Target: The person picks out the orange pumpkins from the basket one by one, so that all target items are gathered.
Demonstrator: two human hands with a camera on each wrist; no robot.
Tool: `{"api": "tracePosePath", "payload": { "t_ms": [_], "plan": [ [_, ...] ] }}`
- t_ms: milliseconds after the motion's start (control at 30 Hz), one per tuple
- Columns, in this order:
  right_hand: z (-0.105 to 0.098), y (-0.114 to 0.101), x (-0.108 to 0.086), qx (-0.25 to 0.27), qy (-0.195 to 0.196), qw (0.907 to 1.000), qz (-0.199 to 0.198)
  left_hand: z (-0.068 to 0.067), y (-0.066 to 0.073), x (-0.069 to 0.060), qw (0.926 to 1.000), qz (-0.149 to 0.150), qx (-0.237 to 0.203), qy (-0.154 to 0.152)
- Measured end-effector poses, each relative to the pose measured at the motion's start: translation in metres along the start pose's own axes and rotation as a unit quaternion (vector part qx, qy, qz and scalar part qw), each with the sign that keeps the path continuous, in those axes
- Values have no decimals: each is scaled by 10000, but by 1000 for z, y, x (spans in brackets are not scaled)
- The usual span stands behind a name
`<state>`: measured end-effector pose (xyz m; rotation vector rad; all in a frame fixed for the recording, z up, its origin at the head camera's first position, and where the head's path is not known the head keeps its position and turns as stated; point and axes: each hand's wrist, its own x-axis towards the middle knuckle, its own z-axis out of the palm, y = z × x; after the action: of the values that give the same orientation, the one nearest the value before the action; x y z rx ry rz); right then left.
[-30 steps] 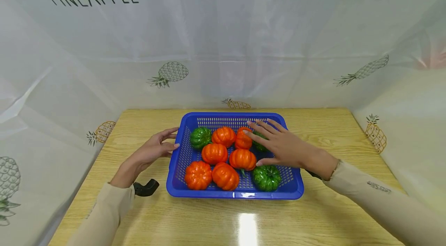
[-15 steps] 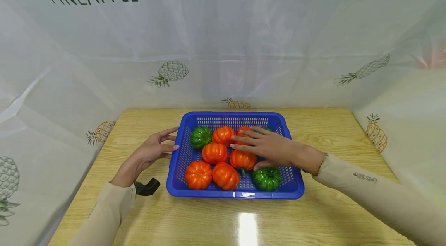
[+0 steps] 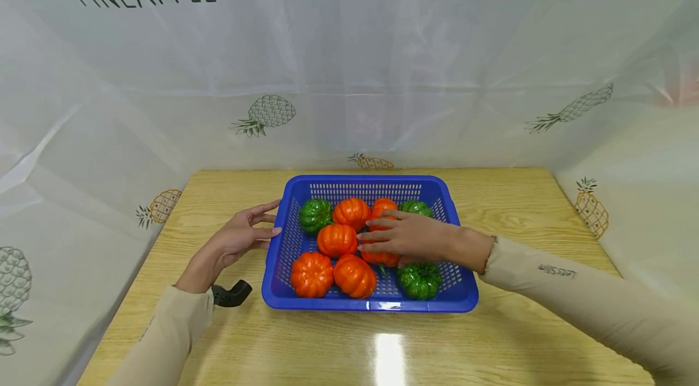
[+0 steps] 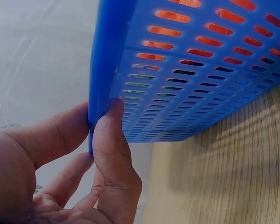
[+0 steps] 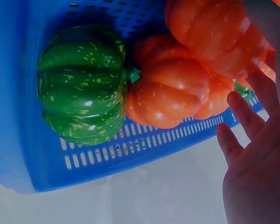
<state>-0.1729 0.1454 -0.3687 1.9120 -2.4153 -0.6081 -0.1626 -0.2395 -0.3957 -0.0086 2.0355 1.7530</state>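
A blue basket point(image 3: 368, 306) holds several orange pumpkins point(image 3: 353, 276) and green ones point(image 3: 315, 216). The left hand point(image 3: 240, 237) pinches the basket's left rim; in the left wrist view the thumb and fingers point(image 4: 114, 163) lie on both sides of the blue rim point(image 4: 105, 60). Over the right half of the basket the right hand point(image 3: 412, 238) is spread palm down, fingers nearly straight, covering part of an orange pumpkin. In the right wrist view this hand point(image 5: 259, 140) is beside orange pumpkins point(image 5: 170, 84), with a green one point(image 5: 81, 86) farther left; whether it touches any is unclear.
The basket stands on a wooden table point(image 3: 295, 343). A black curved object point(image 3: 232, 294) lies by the left wrist. A pale sheet point(image 3: 371, 58) with pineapple prints hangs behind the table and at both sides.
The right hand has moved left and toward the near side across the basket, uncovering the green pumpkin at the back right. The left hand stays at the rim.
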Motion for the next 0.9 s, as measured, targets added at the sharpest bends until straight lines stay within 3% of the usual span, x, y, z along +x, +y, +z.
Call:
{"api": "tracePosePath", "payload": {
  "t_ms": [267,567,733,900],
  "plan": [
    [0,-3,5,-653,15,9978,-98,-1,-1,0,10000,-4,20,-35],
    [4,-2,10,-1295,494,9901,-204,-1,-2,-1,10000,2,-15,-27],
    [1,-1,9,-1115,531,9923,-32,-1,-4,0,10000,4,-13,-28],
    [-4,2,-2,-778,485,9944,517,-2,-4,1,10000,0,-26,-47]
  ]
}}
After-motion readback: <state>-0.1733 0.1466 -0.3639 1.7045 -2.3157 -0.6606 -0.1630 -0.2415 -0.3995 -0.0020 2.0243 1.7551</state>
